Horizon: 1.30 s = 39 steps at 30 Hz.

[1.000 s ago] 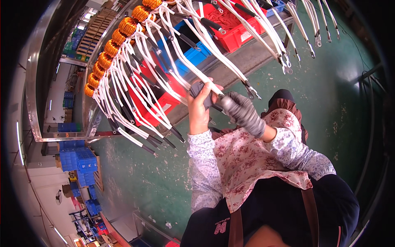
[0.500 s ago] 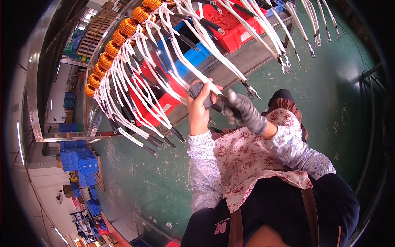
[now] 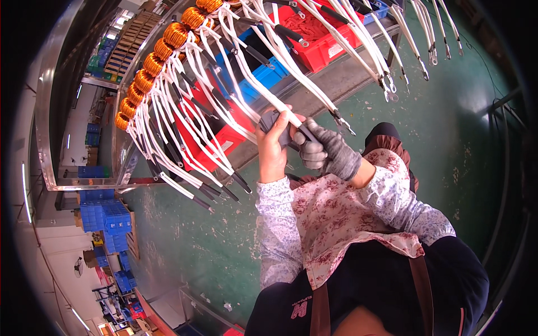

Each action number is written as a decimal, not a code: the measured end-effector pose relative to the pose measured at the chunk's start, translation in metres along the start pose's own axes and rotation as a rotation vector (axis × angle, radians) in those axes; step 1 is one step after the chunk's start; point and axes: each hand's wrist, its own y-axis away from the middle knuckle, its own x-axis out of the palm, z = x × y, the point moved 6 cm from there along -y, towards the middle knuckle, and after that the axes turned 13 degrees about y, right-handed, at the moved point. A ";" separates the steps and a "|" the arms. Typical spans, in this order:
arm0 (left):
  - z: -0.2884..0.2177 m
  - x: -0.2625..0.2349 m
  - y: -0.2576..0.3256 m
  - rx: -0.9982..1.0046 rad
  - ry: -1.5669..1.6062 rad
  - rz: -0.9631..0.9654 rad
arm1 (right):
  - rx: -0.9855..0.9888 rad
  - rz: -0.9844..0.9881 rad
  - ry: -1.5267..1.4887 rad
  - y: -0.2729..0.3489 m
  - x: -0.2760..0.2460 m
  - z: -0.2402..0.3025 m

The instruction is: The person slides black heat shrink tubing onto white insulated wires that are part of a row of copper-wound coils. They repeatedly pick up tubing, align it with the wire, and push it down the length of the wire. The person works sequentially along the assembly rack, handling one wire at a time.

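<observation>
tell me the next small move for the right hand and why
Probably a gentle slide of the black tubular sleeve along the white flexible cable: the grey-gloved right hand grips that sleeve, while the bare left hand holds the cable just beside it.

Coil row [image 3: 144,82] sits upper left; cable leads [image 3: 159,120] hang from coils; behind leads, left bin [image 3: 235,140], middle bin [image 3: 263,75] and right bin [image 3: 316,57] stand along shelf [image 3: 336,75]; held lead [image 3: 269,99] runs down into left hand [image 3: 273,151], block [image 3: 269,119] beside it; right hand [image 3: 333,151] just right, around lead's end; crates [image 3: 115,215] stand far left
</observation>
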 end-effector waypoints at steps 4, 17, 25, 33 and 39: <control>0.000 -0.005 0.000 -0.028 -0.022 0.035 | -0.406 -0.654 1.422 0.034 0.002 0.020; 0.000 -0.006 -0.002 -0.013 -0.033 0.024 | 0.108 -0.037 -0.068 0.006 -0.004 -0.011; -0.004 -0.025 0.017 0.086 0.022 -0.084 | -0.325 -0.691 1.373 0.028 -0.014 0.028; -0.014 -0.009 0.061 0.143 -0.097 -0.081 | -0.624 -0.759 1.633 0.056 0.027 0.038; -0.005 0.025 0.070 0.112 -0.244 0.107 | -0.557 -0.716 1.246 0.053 0.025 0.032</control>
